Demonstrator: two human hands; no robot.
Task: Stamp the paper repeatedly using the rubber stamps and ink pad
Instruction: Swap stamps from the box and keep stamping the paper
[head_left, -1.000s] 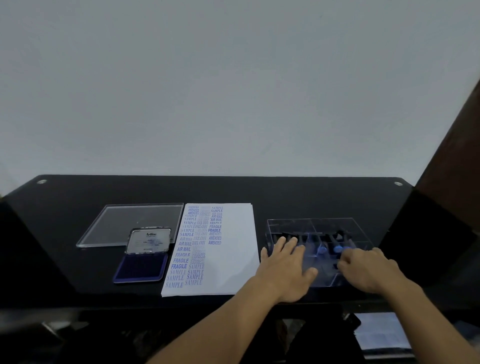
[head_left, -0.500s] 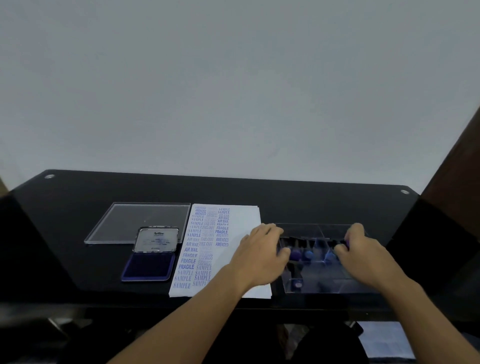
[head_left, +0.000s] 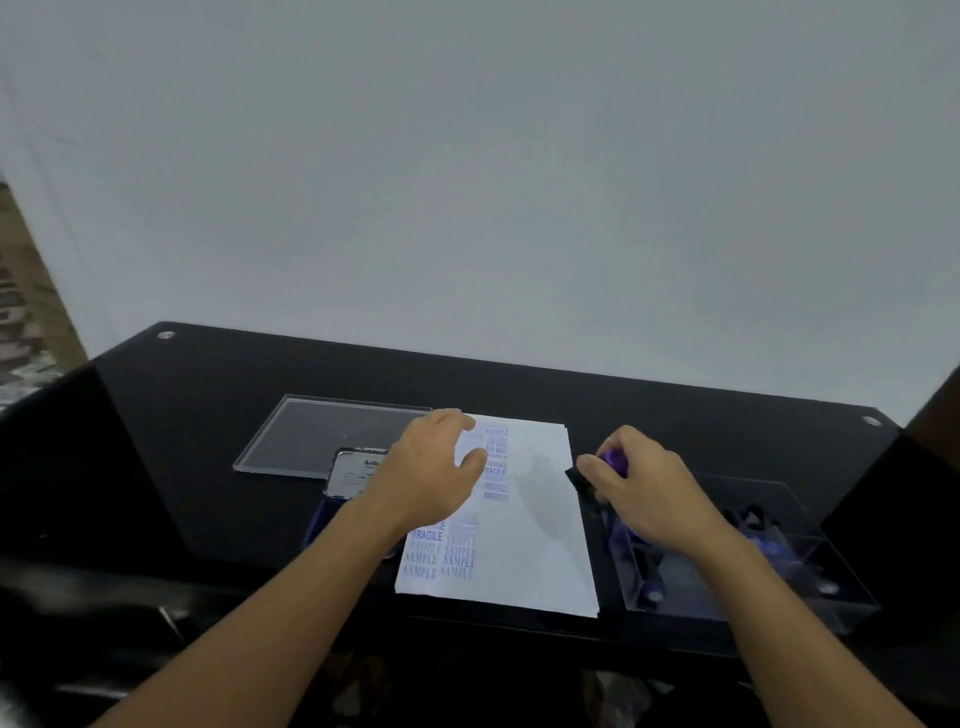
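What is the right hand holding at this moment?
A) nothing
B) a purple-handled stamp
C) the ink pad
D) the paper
B: the right hand grips a stamp whose purple handle shows between its fingers, just off the right edge of the paper.

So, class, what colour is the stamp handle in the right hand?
Purple stamp handle, gripped by the right hand; head view.
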